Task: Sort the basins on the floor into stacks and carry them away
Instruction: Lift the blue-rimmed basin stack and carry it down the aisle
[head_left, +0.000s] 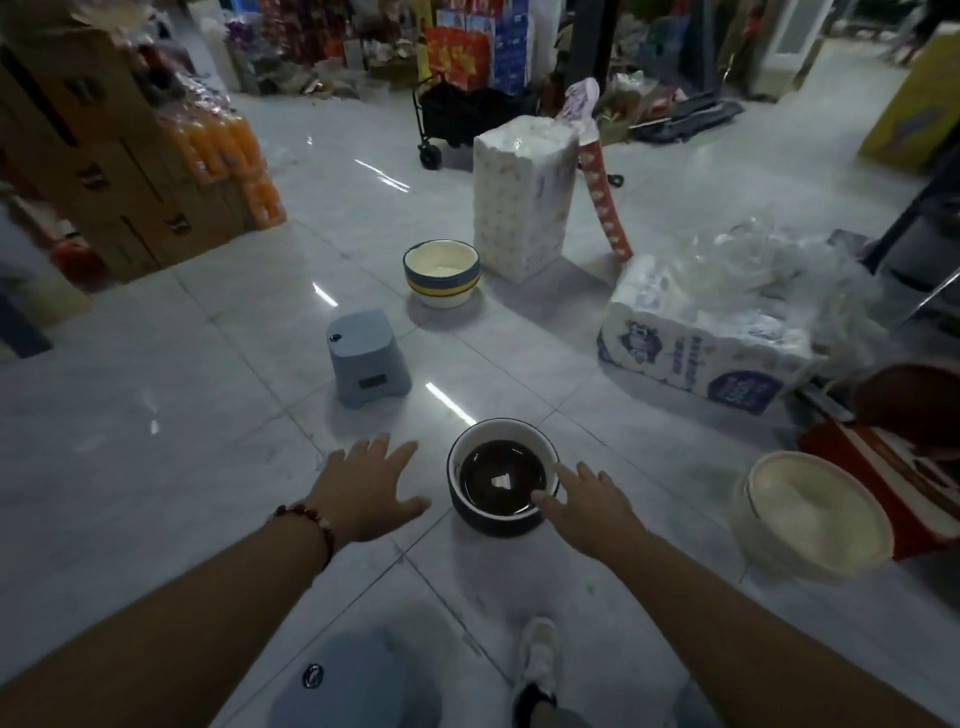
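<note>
On the floor ahead: I see three lots of basins on pale glossy tiles, well apart from one another.
Dark basin (503, 478): sits between my two hands, navy outside, white rim, dark inside with a small white mark at the bottom. It may be several nested; I cannot tell.
Striped stack (441, 273): farther off, just beside a tall pack of paper rolls (522, 202); blue and yellow bands suggest several basins nested.
Cream stack (818, 512): at my right, near a red box (883, 467), tilted toward me.
Left hand (371, 486): grip wide, fingers spread, holding nothing, apart from the dark basin.
Right hand (589, 501): grip wide, fingers straight, fingertips at or over the near rim. Contact cannot be confirmed.
Step in hand: my judgement is that both hands are closing on the dark basin to lift it.
Hazard 1: a one-sided lift from the right rim could tip the basin, since the left hand is not yet on it.
Hazard 2: the tiles look slick, so a push instead of a grasp could slide the basin away.
Hazard 3: the grey stool (368, 358) stands between me and the striped stack, a trip point when carrying.
Hazard 4: the cream stack already leans, so a knock could spill it.
</note>
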